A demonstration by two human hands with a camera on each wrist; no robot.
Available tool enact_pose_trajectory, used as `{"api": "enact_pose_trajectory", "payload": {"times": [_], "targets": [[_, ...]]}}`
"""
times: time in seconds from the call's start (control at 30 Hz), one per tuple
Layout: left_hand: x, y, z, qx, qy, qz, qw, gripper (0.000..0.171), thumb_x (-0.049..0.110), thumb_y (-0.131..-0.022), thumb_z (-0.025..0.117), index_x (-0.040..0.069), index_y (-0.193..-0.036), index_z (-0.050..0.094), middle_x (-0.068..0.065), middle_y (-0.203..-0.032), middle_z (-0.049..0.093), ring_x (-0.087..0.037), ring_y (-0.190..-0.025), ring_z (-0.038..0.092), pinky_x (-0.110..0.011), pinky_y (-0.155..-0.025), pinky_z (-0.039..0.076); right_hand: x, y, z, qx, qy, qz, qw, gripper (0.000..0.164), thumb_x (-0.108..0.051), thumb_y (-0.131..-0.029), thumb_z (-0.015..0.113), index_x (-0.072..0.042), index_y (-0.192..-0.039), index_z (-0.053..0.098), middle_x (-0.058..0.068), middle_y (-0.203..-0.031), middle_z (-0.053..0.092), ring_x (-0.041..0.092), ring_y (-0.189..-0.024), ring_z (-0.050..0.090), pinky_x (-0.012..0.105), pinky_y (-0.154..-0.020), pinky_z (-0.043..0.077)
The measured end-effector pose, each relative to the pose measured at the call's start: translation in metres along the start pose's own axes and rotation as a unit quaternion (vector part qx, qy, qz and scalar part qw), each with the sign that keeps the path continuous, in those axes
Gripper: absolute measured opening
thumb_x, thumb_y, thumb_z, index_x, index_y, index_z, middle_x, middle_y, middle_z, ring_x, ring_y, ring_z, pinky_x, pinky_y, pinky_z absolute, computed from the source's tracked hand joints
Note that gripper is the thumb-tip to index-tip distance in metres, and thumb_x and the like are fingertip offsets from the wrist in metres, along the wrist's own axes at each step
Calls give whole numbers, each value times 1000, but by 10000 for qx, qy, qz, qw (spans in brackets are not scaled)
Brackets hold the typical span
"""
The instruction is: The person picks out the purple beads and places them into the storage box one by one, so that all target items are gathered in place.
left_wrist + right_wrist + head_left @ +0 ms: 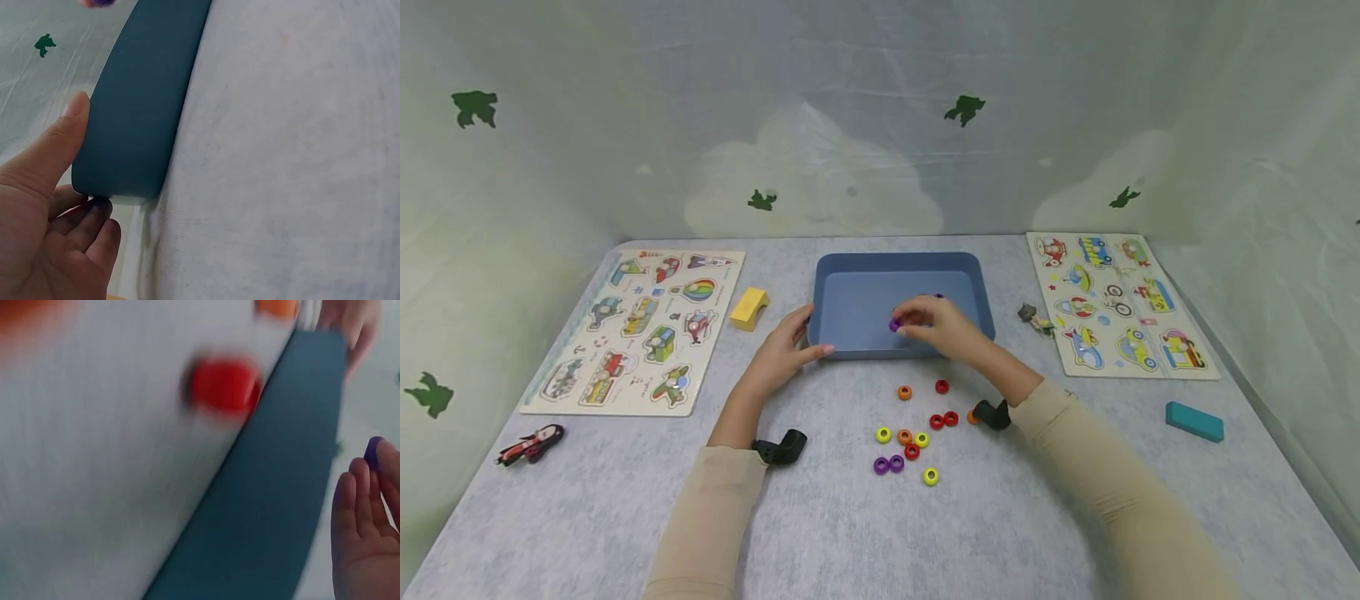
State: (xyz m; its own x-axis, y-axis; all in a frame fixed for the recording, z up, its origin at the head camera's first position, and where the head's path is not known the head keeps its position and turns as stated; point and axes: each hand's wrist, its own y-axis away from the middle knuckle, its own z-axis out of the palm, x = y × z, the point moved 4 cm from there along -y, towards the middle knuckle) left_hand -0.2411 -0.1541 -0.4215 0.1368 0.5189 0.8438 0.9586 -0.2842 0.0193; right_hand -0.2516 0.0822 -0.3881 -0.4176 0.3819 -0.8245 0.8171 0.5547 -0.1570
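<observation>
Over blue tray (981,287), right hand (943,325) pinches purple ring (895,325) w/ fingertips; left hand (786,350) relaxed, steadying near-left corner. Ring prob light, rigid; pinch rim.

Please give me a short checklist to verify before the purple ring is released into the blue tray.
1. Right hand pinches the purple ring: ok.
2. Ring is over the inside of the blue tray, not past its rim: ok.
3. Left hand steadies the tray's near left corner: ok.
4. Tray sits flat on the table: ok.
5. Another purple piece lies behind the right hand: cannot tell.
6. Loose rings on the table are clear of the tray: ok.
</observation>
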Motion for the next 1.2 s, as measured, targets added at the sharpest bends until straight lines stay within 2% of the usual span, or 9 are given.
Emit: {"api": "enact_pose_trajectory", "payload": {"times": [0.13,0.27,0.6,0.73,0.87,1.1,1.2], "targets": [[0,-1,0,1,20,-30,10000,85,42,-68,62,10,-133,17,-7,-135,16,-18,-121,18,-27,-98,23,25,-12,-20,448,165,690,9965,26,-19,-78,56,-9,-102,57,-2,-95,55,9,-83,52,24,-67,47],[0,0,0,-6,1,-46,10000,85,43,-67,61,10,-133,17,-7,-135,16,-18,-121,18,-27,-98,23,44,-18,-26,604,389,1153,9907,24,-16,-79,56,-9,-102,57,-1,-96,56,10,-85,52,26,-70,46],[0,0,0,-4,-16,-42,10000,85,43,-67,61,11,-133,17,-7,-135,16,-18,-121,18,-28,-98,23,53,-26,-23,322,1092,1511,9819,21,-12,-80,54,-8,-100,58,4,-94,56,15,-85,51,28,-71,46],[-1,0,0,-18,-12,-29,10000,86,44,-67,61,10,-133,17,-7,-135,16,-18,-121,18,-28,-98,23,50,-24,-22,233,1091,1585,9810,24,-12,-81,54,-7,-104,55,4,-98,55,15,-88,50,28,-74,45],[-1,0,0,-39,-8,-35,10000,86,45,-67,61,11,-133,16,-7,-135,15,-18,-121,18,-28,-98,23,40,-17,-20,317,940,1369,9856,31,-17,-79,56,-7,-109,51,4,-104,52,15,-94,47,28,-79,43],[-1,-1,0,-16,-32,-49,10000,86,44,-67,61,11,-133,17,-6,-135,16,-17,-121,18,-28,-98,23,2,13,-8,414,549,76,9976,39,-22,-75,61,-5,-108,50,9,-102,50,23,-92,47,33,-78,43],[-3,-2,0,-13,-30,-54,10000,85,44,-67,61,12,-133,17,-6,-135,16,-17,-121,18,-28,-98,23,-23,34,1,235,296,-235,9990,37,-15,-74,62,-2,-106,51,9,-101,52,24,-91,48,35,-79,43]]}}
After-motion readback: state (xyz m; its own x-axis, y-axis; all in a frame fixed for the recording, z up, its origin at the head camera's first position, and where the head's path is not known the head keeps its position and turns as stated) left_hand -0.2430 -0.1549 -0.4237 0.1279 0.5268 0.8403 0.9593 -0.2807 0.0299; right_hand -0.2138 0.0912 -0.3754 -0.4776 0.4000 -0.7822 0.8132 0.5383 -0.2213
